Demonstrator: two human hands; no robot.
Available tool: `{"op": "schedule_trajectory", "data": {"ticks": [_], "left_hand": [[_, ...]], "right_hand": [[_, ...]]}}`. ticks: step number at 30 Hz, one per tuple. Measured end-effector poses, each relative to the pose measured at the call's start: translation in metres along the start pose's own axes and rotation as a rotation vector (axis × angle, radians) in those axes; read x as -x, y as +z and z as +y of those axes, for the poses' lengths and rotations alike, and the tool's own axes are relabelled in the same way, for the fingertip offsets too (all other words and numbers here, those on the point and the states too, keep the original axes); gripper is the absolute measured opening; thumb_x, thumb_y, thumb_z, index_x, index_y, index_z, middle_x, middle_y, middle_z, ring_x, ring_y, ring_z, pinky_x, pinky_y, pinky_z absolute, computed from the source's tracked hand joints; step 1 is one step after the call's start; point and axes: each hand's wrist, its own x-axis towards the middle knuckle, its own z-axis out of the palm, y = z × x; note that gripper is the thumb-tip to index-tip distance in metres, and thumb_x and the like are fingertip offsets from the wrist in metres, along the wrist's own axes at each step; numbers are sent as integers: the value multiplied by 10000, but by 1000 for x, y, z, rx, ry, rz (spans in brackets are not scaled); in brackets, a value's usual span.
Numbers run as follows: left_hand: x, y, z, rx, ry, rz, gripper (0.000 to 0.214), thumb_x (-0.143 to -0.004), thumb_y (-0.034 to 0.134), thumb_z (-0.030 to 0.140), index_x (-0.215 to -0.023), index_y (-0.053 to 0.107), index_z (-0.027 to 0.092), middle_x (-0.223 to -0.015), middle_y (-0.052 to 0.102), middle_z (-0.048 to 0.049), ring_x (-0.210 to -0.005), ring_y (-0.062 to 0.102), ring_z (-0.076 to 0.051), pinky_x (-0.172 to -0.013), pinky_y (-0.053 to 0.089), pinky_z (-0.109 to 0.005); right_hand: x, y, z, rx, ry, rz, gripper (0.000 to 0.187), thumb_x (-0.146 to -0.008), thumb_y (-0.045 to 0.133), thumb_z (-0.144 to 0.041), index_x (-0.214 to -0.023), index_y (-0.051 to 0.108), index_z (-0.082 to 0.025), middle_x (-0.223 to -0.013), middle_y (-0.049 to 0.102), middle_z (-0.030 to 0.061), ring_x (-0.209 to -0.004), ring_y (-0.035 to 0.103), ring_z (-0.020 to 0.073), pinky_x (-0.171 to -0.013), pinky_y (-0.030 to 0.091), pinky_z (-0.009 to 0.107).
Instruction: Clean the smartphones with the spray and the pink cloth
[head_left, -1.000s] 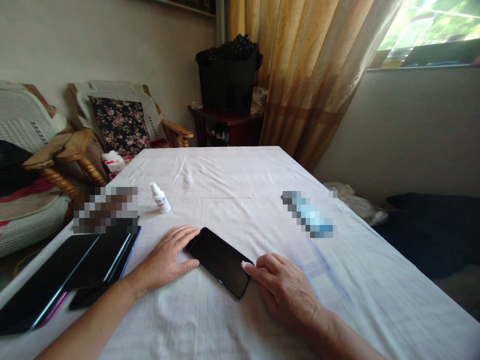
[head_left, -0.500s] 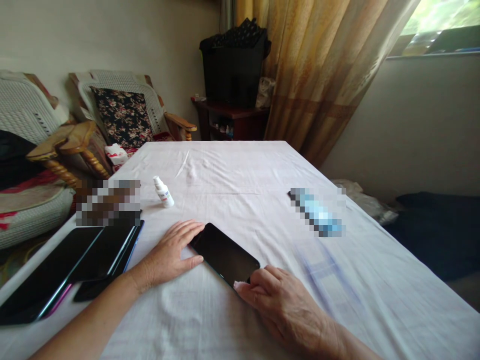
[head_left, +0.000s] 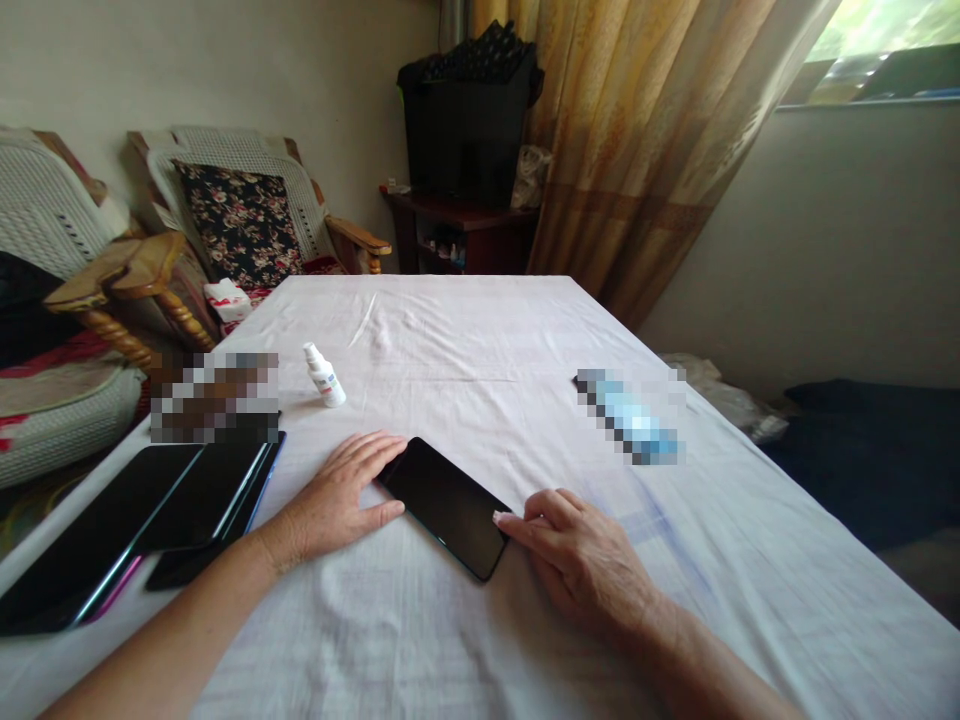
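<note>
A black phone lies screen up on the white tablecloth, set at a slant. My left hand rests flat beside its far left corner, fingers stretched out and touching the edge. My right hand lies at the phone's near right corner, fingers loosely curled, with a fingertip against the edge. Neither hand grips the phone.
Several dark tablets and phones are stacked at the table's left edge. A small white spray bottle stands behind my left hand. A blurred blue object lies to the right. Wooden armchairs stand left, a dark cabinet at the back.
My right hand slid down over the phone's near end, then back to its right corner. My left hand stayed put. The view shifted slightly.
</note>
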Motion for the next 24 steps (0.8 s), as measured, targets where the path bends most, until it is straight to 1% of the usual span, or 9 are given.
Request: {"op": "schedule_trajectory", "data": {"ticks": [4,8,12,17,24], "left_hand": [[0,0,0,-11,0,-4,623,-839,593,403,-1412,418,231,-1434,507,-80,-1346,420,-291,-1154,279,-490],[-1,-1,0,-9,-1,-19,616,-848,589,406,-1408,419,213,-1441,499,-92,-1353,410,-285,-1155,274,-488],[-1,-2,1,4,-11,-33,614,-848,592,407,-1406,418,222,-1450,491,-89,-1360,402,-278,-1156,268,-485],[-2,-2,1,7,-19,-34,613,-844,595,405,-1407,422,236,-1454,490,-80,-1362,402,-280,-1160,256,-486],[-2,-2,0,15,-18,-30,605,-848,590,408,-1401,429,221,-1449,494,-89,-1363,399,-275,-1155,267,-478]], "right_hand": [[1,-1,5,19,57,30,390,-871,442,-106,-1129,699,-244,-882,642,69,-750,589,163,-642,454,268],[1,0,4,12,63,43,386,-864,451,-104,-1122,706,-236,-880,636,72,-744,587,169,-639,455,274],[-1,6,3,3,71,60,415,-838,452,-84,-1127,705,-241,-893,636,69,-754,588,164,-652,462,269],[-8,12,2,16,100,59,466,-789,470,-57,-1144,702,-250,-927,647,73,-793,599,182,-669,475,281],[-4,6,0,25,74,61,436,-795,459,-72,-1107,717,-234,-897,640,73,-763,592,177,-649,463,279]]}}
